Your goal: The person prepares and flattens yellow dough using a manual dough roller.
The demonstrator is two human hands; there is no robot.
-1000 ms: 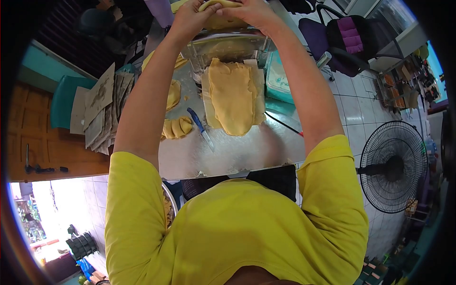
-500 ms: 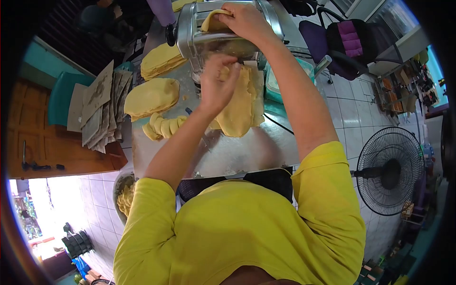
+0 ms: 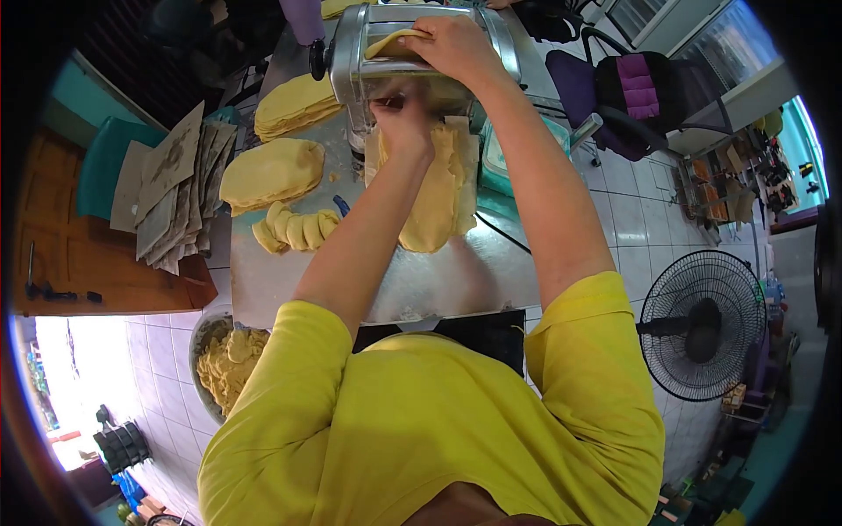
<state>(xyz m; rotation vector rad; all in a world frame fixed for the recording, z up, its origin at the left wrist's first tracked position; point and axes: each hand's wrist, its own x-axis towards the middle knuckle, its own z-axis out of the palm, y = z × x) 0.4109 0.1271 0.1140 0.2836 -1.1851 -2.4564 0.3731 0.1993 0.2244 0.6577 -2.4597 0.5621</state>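
Observation:
A metal dough roller machine (image 3: 355, 74) stands at the far end of the table. At its top opening, my right hand (image 3: 456, 51) pinches a piece of yellow dough (image 3: 392, 44) that lies against the rollers. My left hand (image 3: 402, 127) is under the front of the machine, its fingers blurred and partly hidden, so I cannot see whether it holds anything. Just below and to the right of it lies a stack of flat dough sheets (image 3: 436, 206), partly covered by my left wrist.
Two more stacks of dough sheets (image 3: 274, 174) (image 3: 296, 103) and a row of folded dough pieces (image 3: 298, 230) lie left on the metal table (image 3: 272, 289). A teal-edged container (image 3: 526, 145) stands right. A basin (image 3: 203, 386) of dough is lower left; a fan (image 3: 702, 324) is at right.
My left hand has moved up and forward, under the machine's front. My right hand stays at the top, and the dough piece there has sunk lower and flatter into the opening.

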